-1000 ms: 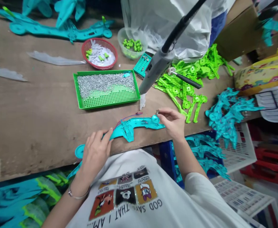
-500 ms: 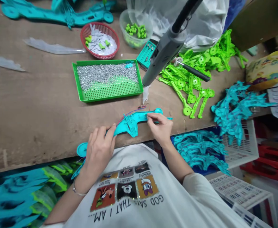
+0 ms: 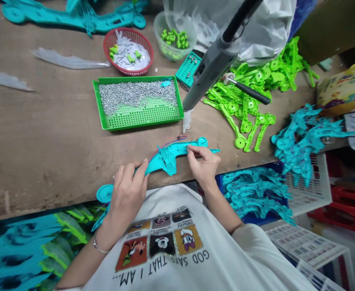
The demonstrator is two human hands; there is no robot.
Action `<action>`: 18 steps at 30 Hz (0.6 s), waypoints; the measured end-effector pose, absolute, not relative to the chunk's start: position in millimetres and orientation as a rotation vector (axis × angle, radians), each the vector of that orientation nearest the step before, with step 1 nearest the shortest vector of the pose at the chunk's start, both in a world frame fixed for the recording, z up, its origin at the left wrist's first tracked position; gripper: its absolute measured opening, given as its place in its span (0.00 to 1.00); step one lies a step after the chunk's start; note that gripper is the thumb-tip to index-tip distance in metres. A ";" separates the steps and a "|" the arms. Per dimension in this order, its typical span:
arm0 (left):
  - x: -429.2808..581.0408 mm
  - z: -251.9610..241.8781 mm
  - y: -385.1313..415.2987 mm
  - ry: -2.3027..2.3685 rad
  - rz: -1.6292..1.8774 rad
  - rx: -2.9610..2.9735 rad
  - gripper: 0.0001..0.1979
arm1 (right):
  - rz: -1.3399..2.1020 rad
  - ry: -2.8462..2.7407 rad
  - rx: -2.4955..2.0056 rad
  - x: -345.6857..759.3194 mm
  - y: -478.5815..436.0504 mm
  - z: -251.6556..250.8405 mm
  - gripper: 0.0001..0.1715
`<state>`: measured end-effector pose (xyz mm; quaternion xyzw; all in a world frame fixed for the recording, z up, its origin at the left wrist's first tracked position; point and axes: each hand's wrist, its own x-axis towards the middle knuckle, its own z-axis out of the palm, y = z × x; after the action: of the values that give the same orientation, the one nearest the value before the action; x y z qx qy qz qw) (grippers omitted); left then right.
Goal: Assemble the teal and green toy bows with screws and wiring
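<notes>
A long teal plastic toy part point(image 3: 168, 155) with thin red and blue wires lies along the near edge of the brown table point(image 3: 44, 133). My left hand point(image 3: 127, 194) rests on its left half, fingers spread and pressing it down. My right hand point(image 3: 204, 161) pinches something small against the part's right section; I cannot make out what it is. A grey powered screwdriver point(image 3: 209, 74) hangs on a black cable just above the part, tip pointing down.
A green tray of small silver screws point(image 3: 136, 101) sits behind the part. Beyond are a red basket point(image 3: 128, 50), a clear bowl of green pieces point(image 3: 173, 40) and a small teal block point(image 3: 189, 68). Green plastic arms point(image 3: 250, 97) and teal parts point(image 3: 301, 137) pile at right.
My right hand came down from above the part's round end and moved left onto its right section, pinching there. The left hand has stayed on the part. The view shifted slightly.
</notes>
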<state>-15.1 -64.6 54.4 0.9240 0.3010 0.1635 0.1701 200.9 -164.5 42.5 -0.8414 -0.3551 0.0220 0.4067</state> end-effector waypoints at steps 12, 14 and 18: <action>-14.2 60.2 -66.7 0.852 0.484 2.676 0.17 | -0.112 -1.205 -2.302 191.3 -167.7 40.1 0.16; -13.6 59.1 -65.1 0.857 0.508 2.672 0.17 | -0.091 -1.277 -2.323 183.2 -172.4 41.8 0.19; -14.1 53.3 -58.7 0.834 0.535 2.658 0.17 | -0.058 -1.331 -2.205 188.3 -181.0 49.8 0.22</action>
<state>-14.1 -58.7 53.3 0.9262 0.2906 0.1863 0.1519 188.3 -181.0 49.8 -0.8220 -0.4961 -0.0217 0.2790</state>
